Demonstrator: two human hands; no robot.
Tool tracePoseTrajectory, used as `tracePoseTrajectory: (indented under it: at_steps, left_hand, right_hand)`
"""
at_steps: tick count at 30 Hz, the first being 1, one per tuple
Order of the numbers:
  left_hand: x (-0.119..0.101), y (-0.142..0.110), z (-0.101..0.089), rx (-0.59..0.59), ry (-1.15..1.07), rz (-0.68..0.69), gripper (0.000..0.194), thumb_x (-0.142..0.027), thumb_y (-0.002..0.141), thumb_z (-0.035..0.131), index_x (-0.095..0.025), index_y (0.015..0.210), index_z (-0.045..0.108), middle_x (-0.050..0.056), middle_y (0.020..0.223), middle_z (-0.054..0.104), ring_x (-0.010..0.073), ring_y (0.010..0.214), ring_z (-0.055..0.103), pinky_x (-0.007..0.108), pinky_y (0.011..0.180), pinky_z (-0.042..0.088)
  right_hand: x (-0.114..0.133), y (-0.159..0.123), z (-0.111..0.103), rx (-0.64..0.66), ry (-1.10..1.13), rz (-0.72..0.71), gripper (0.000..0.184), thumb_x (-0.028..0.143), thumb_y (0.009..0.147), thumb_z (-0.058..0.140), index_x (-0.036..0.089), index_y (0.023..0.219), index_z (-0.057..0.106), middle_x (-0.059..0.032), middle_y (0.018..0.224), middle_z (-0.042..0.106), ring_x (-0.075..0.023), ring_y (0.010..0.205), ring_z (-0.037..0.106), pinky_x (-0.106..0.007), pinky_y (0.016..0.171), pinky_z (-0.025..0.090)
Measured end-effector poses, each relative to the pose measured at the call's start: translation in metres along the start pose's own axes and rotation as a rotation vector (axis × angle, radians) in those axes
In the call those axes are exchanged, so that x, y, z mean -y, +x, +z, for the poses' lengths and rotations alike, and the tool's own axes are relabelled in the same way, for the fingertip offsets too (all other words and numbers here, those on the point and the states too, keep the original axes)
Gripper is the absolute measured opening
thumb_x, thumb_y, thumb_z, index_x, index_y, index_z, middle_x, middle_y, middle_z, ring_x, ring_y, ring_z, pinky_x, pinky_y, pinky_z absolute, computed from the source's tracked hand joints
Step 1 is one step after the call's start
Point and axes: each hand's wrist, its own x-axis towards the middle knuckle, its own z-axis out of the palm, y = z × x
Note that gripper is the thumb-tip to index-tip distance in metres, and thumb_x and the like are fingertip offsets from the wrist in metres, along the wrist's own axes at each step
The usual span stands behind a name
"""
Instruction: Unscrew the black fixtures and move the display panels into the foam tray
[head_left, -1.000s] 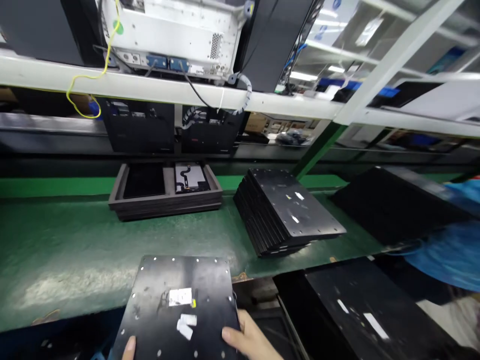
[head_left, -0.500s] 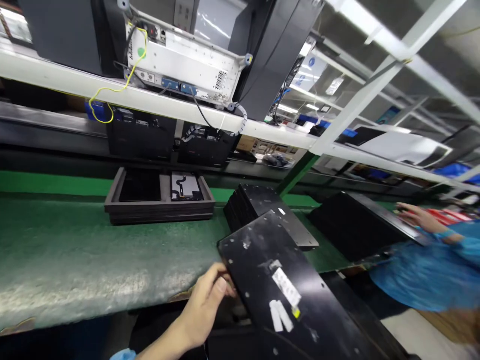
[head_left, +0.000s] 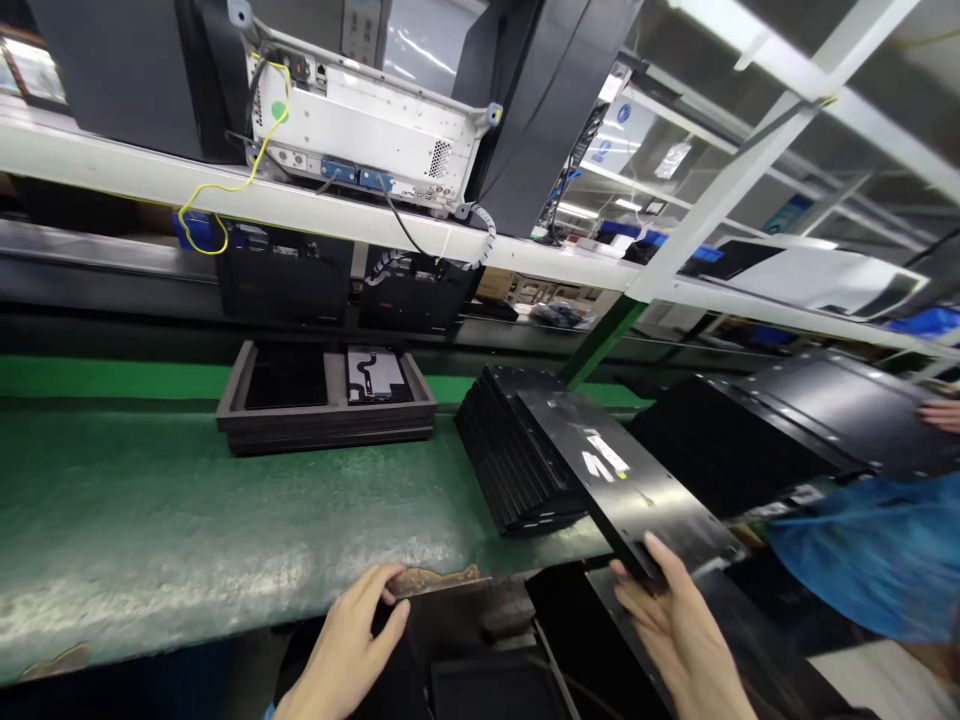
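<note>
My right hand (head_left: 679, 630) grips the near left edge of a flat black panel (head_left: 637, 480), thumb on top and fingers below. White labels and a small yellow mark are on the panel's face. Its far end overlaps a stack of similar black panels (head_left: 510, 480) on the green bench. By the bench's worn front edge, my left hand (head_left: 349, 640) is empty, with loosely bent fingers and the thumb apart from them. Below the bench edge, between my hands, are dark flat pieces (head_left: 495, 685), partly out of view.
A grey foam tray (head_left: 330, 425) with a dark screen and a white-backed part stands on the green bench (head_left: 187, 520). White shelving (head_left: 360, 225) with equipment and a yellow cable runs above. At right, a co-worker's blue sleeve (head_left: 870, 560) and hand (head_left: 941, 413) are near other black panels.
The black panel has swung away from me over the stack. My left hand has come off its edge and moved left; my right hand has come into view holding it.
</note>
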Motion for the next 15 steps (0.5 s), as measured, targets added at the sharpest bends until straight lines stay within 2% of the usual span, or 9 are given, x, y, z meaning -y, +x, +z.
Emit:
tracePoseTrajectory:
  at_steps: [2,8,12,15]
  left_hand:
    - [0.007,-0.002,-0.001,-0.006,0.031,0.023,0.037,-0.047,0.111,0.059,-0.031,0.144,0.066,0.008,0.12,0.076,0.0238,0.11,0.077,0.038,0.102,0.067]
    - [0.016,-0.006,0.008,-0.084,0.128,0.122,0.035,-0.041,0.111,0.061,-0.034,0.144,0.064,0.005,0.119,0.076,0.0227,0.108,0.078,0.038,0.102,0.068]
    - [0.019,-0.008,0.014,-0.125,0.202,0.186,0.032,-0.038,0.11,0.062,-0.032,0.141,0.065,0.006,0.12,0.077,0.0222,0.101,0.078,0.037,0.096,0.069]
    - [0.02,-0.008,0.016,-0.112,0.267,0.212,0.03,-0.035,0.111,0.06,-0.031,0.14,0.064,0.007,0.122,0.077,0.0231,0.101,0.078,0.038,0.093,0.069]
  right_hand:
    - [0.005,0.021,0.011,0.05,0.003,0.069,0.065,0.079,0.084,0.077,0.022,0.062,0.053,-0.0029,0.053,0.06,-0.0043,0.033,0.023,-0.024,0.032,0.023]
    - [0.018,0.052,0.04,0.169,-0.023,0.12,0.071,0.081,0.086,0.078,0.027,0.06,0.04,0.0095,0.043,0.028,-0.0058,0.039,0.02,-0.023,0.038,0.015]
    - [0.02,0.059,0.043,0.226,0.039,0.189,0.07,0.077,0.084,0.083,0.027,0.061,0.04,0.0123,0.045,0.022,-0.0044,0.043,0.014,-0.022,0.04,0.013]
    - [0.017,0.062,0.039,0.237,0.035,0.198,0.07,0.076,0.086,0.081,0.027,0.061,0.038,0.0122,0.045,0.021,-0.0048,0.043,0.013,-0.022,0.04,0.014]
